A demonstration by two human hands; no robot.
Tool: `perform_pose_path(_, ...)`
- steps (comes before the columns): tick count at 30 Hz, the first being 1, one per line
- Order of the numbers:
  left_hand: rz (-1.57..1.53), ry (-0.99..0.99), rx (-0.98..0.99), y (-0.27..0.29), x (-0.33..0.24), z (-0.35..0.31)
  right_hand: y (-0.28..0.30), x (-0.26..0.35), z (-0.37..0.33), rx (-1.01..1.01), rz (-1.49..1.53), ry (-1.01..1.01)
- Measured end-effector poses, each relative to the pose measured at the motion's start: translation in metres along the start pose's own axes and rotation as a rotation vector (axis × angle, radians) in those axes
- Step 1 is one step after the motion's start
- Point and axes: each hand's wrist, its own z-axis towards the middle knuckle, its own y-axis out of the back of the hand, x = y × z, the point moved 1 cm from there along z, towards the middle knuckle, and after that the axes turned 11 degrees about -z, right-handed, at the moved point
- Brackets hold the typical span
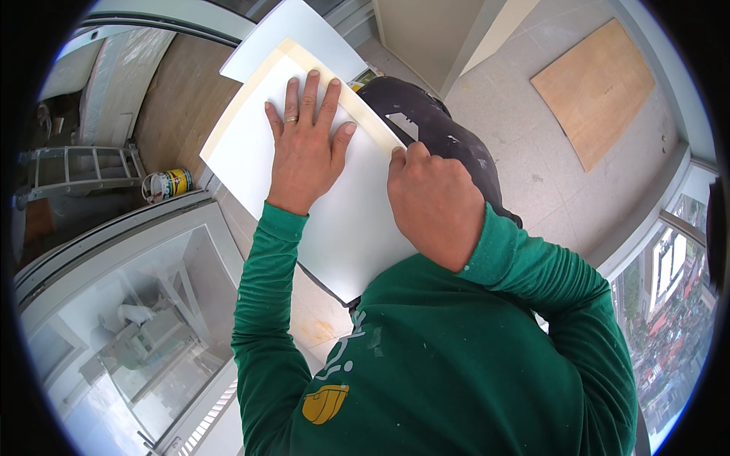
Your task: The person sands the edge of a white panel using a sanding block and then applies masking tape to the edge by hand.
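Note:
A white panel [346, 220] rests across my lap, with pale cream strips of tape [363, 118] along its far and right edges. My left hand [304, 156] lies flat on the panel with its fingers spread, the fingertips near the taped far corner. It wears a ring and holds nothing. My right hand [435, 199] is closed in a fist at the panel's right edge, its thumb by the near end of the tape. What the fist holds, if anything, is hidden. Just beyond it a white, dark-edged patch [403, 125] shows against my dark trousers [456, 144].
Another white board [304, 30] lies beyond the panel. A wooden sheet [597, 91] is on the tiled floor at the far right, past a beige upright panel [433, 38]. On the left are a paint bucket [167, 185], a ladder [80, 167] and a glass door [144, 327].

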Motion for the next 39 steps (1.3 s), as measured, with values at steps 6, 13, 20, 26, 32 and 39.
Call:
perform_pose_path(6, 0.01, 0.0, 0.007, 0.001, -0.005, -0.003, -0.001, 0.001, 0.002, 0.006, -0.054, 0.019)
perform_pose_path(13, -0.002, 0.0, 0.015, 0.001, -0.012, -0.006, -0.002, 0.001, 0.002, -0.012, -0.014, 0.002)
perform_pose_path(20, -0.003, -0.001, 0.019, 0.001, -0.014, -0.007, -0.002, 0.0, 0.004, 0.009, -0.028, 0.032)
perform_pose_path(26, 0.003, -0.005, 0.019, -0.001, -0.014, -0.009, 0.003, -0.001, 0.007, 0.03, -0.057, 0.034)
perform_pose_path(32, -0.005, 0.0, 0.028, -0.001, -0.017, -0.011, 0.002, -0.001, 0.009, 0.045, -0.072, 0.046)
perform_pose_path(39, -0.015, -0.001, 0.029, 0.0, -0.018, -0.011, 0.0, -0.002, 0.01, 0.039, -0.058, 0.036)
